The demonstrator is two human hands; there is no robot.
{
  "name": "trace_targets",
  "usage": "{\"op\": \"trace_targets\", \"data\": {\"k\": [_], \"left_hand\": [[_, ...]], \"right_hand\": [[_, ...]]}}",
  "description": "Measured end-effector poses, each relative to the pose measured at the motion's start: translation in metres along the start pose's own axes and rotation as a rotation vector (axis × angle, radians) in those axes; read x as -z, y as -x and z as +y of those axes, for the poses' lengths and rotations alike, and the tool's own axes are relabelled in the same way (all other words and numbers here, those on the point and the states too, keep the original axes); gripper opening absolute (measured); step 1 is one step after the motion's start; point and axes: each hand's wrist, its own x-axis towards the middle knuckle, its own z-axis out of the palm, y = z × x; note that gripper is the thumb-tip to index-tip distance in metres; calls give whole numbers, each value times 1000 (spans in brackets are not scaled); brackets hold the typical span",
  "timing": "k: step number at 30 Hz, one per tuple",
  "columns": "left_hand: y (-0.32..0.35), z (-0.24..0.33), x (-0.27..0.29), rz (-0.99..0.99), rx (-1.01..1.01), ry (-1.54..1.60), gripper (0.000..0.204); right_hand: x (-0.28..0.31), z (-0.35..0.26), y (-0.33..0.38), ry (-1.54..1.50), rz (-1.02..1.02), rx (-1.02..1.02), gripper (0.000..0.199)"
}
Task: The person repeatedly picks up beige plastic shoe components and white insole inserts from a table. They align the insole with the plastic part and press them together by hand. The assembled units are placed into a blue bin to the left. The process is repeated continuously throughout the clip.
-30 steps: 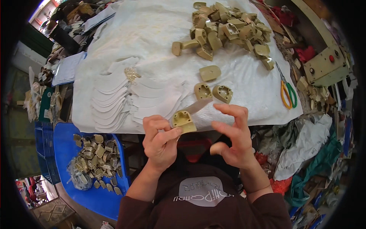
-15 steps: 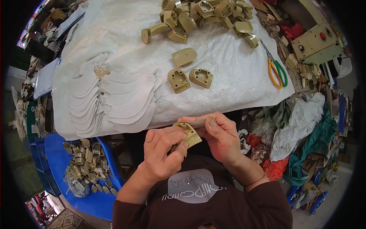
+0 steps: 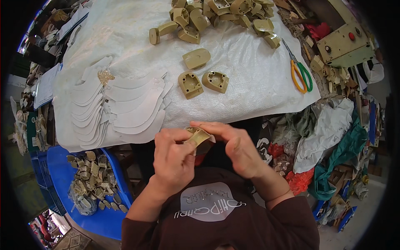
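Observation:
Close to my body, just off the table's near edge, my left hand (image 3: 173, 156) is closed round an olive-tan plastic shoe heel (image 3: 198, 137). My right hand (image 3: 241, 150) lies against the heel's far side, fingers stretched out along it and thumb raised. A thin pale edge of a covering piece (image 3: 213, 138) shows at the heel's right side; the rest of it is hidden. On the table, three bare heels sit beyond my hands: one smooth side up (image 3: 196, 58), two hollow side up (image 3: 190, 85), (image 3: 216, 81).
White sheeting (image 3: 241, 100) covers the table. Curved pale cut pieces (image 3: 135, 106) lie fanned out at left, with a glittery piece (image 3: 106, 77). Behind is a heel pile (image 3: 198, 21). Scissors (image 3: 298, 71) lie right. A blue tub (image 3: 87, 223) holds glitter-covered heels (image 3: 93, 175).
The heel has turned in my left hand and moved slightly left. My right hand has gone from pinching the covering piece to lying with stretched fingers against the heel. The view has shifted a little.

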Motion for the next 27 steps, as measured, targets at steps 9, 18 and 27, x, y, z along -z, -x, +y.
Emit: {"op": "trace_targets", "data": {"k": [9,18,27], "left_hand": [[-4,-1,5,-191,-18,302,22],[0,5,-4,186,477,642,12],[-1,6,-10,116,614,810,14]], "right_hand": [[31,-4,-24,-196,-275,-216,37],[4,9,-24,-89,4,47,28],[-3,16,-23,125,123,231,13]]}}
